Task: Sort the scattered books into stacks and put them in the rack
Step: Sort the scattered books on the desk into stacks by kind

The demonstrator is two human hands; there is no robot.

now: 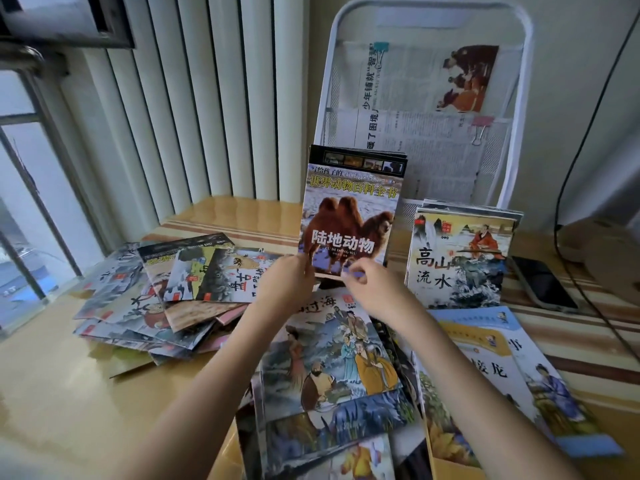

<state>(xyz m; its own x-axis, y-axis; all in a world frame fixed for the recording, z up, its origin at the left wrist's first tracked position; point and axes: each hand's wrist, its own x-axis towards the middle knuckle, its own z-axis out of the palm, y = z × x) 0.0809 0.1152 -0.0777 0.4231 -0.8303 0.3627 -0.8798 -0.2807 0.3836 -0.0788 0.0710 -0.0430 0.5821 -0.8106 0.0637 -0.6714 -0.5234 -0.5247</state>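
Two hands up at the middle of the table: left hand and right hand both pinching the bottom edge of one camel book, thumbs on the glossy cover, holding it upright. Standing in front of more upright books of the same black-topped series, count hidden behind it. Just right of it, a second stack leaning upright, ink-painting cover in front, several thin spines fanned behind. Behind both, at the table's back edge, one white wire rack, rounded frame, mesh pockets holding two clipped newspaper bundles, one green clip, one pink.

Toward the left edge, a loose pile of thin glossy picture books, overlapping at all angles, too many to count cleanly. Under the forearms at the near edge, more flat books, one big painted cover on top. At the near right, two pale blue-and-yellow books lying slanted.

One dark phone flat near the right edge, black cable trailing past it. Tabletop smooth, yellow-tan, shiny, brown stripes along the back. Ribbed white radiator behind, window at left.
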